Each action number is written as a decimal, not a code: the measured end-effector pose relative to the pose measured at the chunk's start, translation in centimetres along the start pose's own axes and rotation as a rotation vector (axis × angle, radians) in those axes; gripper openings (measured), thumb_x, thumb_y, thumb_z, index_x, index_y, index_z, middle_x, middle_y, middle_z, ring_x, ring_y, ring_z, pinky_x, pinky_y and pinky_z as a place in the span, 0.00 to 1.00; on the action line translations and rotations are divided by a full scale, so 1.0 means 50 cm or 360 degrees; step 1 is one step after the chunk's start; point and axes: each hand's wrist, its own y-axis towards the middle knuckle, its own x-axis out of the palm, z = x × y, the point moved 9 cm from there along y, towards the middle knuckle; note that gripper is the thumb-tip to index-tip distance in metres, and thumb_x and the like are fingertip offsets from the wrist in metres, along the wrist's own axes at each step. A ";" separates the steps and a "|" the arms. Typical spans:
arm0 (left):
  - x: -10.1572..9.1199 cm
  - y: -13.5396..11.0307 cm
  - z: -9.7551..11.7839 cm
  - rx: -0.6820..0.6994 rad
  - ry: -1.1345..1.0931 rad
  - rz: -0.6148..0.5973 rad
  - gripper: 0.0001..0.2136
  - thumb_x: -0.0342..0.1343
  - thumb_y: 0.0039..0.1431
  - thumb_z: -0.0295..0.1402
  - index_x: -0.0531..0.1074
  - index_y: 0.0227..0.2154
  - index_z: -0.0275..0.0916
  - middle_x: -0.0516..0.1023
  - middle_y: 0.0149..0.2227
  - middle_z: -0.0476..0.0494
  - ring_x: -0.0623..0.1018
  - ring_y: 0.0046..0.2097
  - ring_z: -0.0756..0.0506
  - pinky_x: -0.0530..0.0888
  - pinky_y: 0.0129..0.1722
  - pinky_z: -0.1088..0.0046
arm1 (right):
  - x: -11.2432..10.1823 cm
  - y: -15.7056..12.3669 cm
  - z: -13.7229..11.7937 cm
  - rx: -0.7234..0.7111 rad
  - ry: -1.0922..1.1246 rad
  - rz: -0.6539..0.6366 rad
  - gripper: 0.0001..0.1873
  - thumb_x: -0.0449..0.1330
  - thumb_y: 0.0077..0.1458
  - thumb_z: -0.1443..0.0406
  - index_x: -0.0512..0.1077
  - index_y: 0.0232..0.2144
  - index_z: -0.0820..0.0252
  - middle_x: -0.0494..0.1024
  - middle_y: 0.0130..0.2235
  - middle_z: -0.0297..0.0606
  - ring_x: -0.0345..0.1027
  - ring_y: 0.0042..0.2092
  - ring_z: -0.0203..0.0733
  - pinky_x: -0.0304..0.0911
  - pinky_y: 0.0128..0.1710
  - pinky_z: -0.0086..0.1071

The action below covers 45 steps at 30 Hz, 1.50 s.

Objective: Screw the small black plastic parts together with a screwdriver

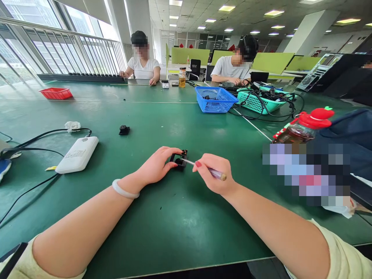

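Note:
My left hand [155, 164] grips a small black plastic part [181, 164] by its left side, thumb and fingers closed on it against the green table [151, 232]. In my right hand [216, 174] is a screwdriver [215, 173] with a clear purplish handle and a thin metal shaft. It is held slantwise, its tip at the black part. Whether a screw sits under the tip is too small to tell. Another small black part [124, 130] lies farther off, to the left of my hands.
A white power bank [78, 154] with black cables lies left. Farther back stand a red tray [56, 93], a blue basket [215, 104] and a green basket [255, 104] of cables. A red-capped bottle [302, 128] stands right. Two people sit across the table.

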 end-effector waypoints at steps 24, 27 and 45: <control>0.078 0.036 0.016 -0.0062 0.0266 -0.0232 0.22 0.44 0.67 0.44 0.62 0.60 0.45 0.64 0.64 0.44 0.61 0.65 0.39 0.59 0.63 0.53 | -0.040 -0.011 0.131 0.0725 0.0003 0.0286 0.22 0.53 0.61 0.56 0.72 0.18 0.57 0.65 0.18 0.31 0.60 0.23 0.34 0.57 0.27 0.31; 0.066 0.034 0.018 -0.0033 0.0220 -0.0148 0.16 0.44 0.67 0.37 0.67 0.54 0.43 0.70 0.59 0.44 0.67 0.61 0.42 0.63 0.62 0.58 | -0.043 -0.021 0.154 0.0869 0.0102 0.0322 0.23 0.53 0.60 0.55 0.72 0.18 0.58 0.63 0.18 0.31 0.58 0.23 0.34 0.55 0.25 0.30; -0.249 -0.153 -0.344 -0.1431 0.0711 0.0331 0.19 0.49 0.61 0.35 0.65 0.54 0.35 0.73 0.53 0.30 0.72 0.55 0.33 0.68 0.52 0.55 | -0.037 0.002 0.101 0.0588 0.0107 0.0243 0.24 0.52 0.61 0.55 0.74 0.19 0.57 0.67 0.19 0.32 0.62 0.24 0.35 0.58 0.28 0.30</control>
